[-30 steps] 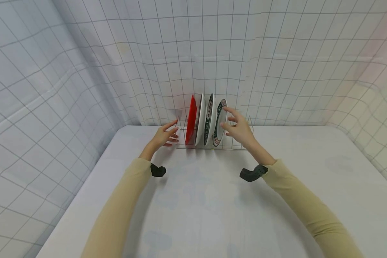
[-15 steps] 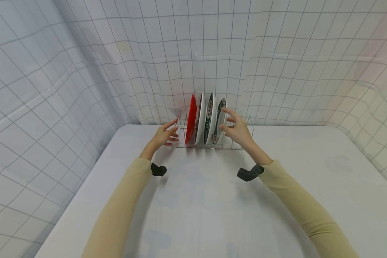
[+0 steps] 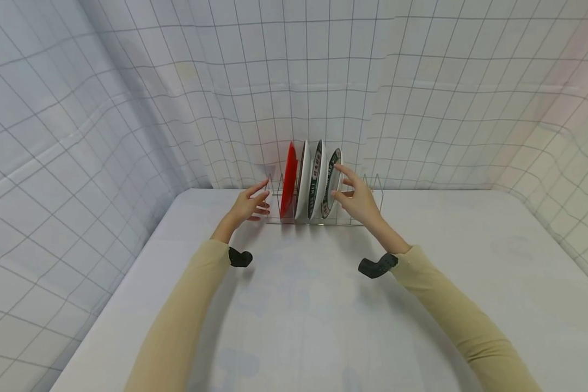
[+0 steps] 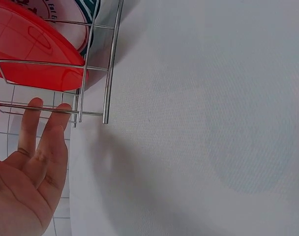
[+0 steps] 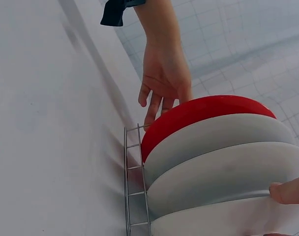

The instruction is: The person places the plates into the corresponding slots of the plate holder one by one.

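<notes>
A wire dish rack [image 3: 350,222] stands at the back of the table with several plates upright in it. Leftmost is a red plate [image 3: 289,182]; right of it come a white plate [image 3: 302,185] and a green-rimmed white plate [image 3: 318,182]. My right hand [image 3: 363,204] pinches the rim of the rightmost green-rimmed plate [image 3: 327,197], one digit on its inner side in the right wrist view; the other fingers are mostly out of that view. Fairly straight fingers of my left hand [image 4: 29,172] touch the rack's left end wires, beside the red plate.
White grid-patterned cloth [image 3: 294,81] hangs right behind the rack and along both sides. A white table [image 3: 294,305] spreads in front. A dark wrist mount [image 3: 378,265] sits at the right cuff, another mount [image 3: 240,257] at the left.
My right hand has moved slightly left, and the rightmost plate has turned from showing more of its face to standing more edge-on, closer to its neighbour. My left hand stays at the rack's end.
</notes>
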`<move>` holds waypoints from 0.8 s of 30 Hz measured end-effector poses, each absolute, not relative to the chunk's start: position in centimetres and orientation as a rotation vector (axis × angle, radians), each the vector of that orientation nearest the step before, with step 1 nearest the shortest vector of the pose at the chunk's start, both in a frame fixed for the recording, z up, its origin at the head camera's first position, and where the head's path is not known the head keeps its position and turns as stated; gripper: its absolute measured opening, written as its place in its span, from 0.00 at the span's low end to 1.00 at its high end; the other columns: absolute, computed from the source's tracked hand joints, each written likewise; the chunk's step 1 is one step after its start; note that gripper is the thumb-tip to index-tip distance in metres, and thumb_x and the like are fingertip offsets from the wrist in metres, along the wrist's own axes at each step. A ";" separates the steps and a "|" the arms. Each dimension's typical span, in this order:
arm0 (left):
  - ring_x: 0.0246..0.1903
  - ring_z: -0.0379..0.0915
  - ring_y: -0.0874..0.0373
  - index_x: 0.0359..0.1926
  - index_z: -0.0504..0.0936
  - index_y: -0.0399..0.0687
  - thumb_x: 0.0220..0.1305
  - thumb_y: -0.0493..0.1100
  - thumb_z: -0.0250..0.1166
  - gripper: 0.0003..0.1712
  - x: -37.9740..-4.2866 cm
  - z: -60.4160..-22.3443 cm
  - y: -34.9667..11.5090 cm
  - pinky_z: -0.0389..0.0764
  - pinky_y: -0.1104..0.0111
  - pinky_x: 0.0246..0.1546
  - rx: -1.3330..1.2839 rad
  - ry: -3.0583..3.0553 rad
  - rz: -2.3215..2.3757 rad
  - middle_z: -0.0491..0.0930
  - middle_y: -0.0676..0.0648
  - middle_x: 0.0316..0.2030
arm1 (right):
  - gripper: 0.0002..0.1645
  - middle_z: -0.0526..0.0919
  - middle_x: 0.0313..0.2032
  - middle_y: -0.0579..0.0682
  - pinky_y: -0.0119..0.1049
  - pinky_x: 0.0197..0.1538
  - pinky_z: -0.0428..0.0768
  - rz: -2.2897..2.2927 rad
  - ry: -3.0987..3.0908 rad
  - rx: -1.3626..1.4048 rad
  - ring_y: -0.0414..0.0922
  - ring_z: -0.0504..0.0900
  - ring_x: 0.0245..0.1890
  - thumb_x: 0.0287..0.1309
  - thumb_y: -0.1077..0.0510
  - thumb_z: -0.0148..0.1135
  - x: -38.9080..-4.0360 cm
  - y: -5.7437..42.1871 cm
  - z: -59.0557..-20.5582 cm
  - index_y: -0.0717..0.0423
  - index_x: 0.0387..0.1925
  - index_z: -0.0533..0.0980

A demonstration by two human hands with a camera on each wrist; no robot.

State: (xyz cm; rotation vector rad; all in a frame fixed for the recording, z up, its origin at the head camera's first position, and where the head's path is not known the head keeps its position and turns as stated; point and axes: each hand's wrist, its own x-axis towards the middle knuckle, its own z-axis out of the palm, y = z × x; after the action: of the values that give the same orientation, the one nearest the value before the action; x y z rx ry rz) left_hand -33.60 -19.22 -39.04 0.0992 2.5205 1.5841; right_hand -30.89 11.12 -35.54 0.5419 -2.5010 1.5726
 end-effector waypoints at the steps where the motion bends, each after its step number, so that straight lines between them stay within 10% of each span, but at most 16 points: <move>1: 0.50 0.79 0.39 0.74 0.53 0.67 0.73 0.57 0.49 0.32 -33.6 -39.1 -19.3 0.78 0.47 0.52 0.102 2.518 1.583 0.76 0.29 0.54 | 0.38 0.62 0.69 0.63 0.50 0.42 0.85 1.559 -2.503 0.547 0.61 0.81 0.52 0.63 0.61 0.60 -30.9 11.1 -35.6 0.43 0.71 0.59; 24: 0.50 0.77 0.34 0.75 0.52 0.53 0.74 0.50 0.49 0.32 -31.7 -37.9 -19.0 0.82 0.49 0.46 0.193 2.564 1.527 0.75 0.26 0.55 | 0.39 0.63 0.71 0.56 0.58 0.60 0.73 0.981 -2.476 0.716 0.60 0.70 0.64 0.65 0.50 0.58 -30.7 16.2 -35.5 0.46 0.73 0.56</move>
State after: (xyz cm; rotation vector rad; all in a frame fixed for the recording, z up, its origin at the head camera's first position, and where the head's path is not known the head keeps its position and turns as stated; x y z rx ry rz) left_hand -31.75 -19.03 -37.87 0.1927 2.5640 1.5271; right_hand -30.70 16.23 -35.51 0.7155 -2.4760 0.9807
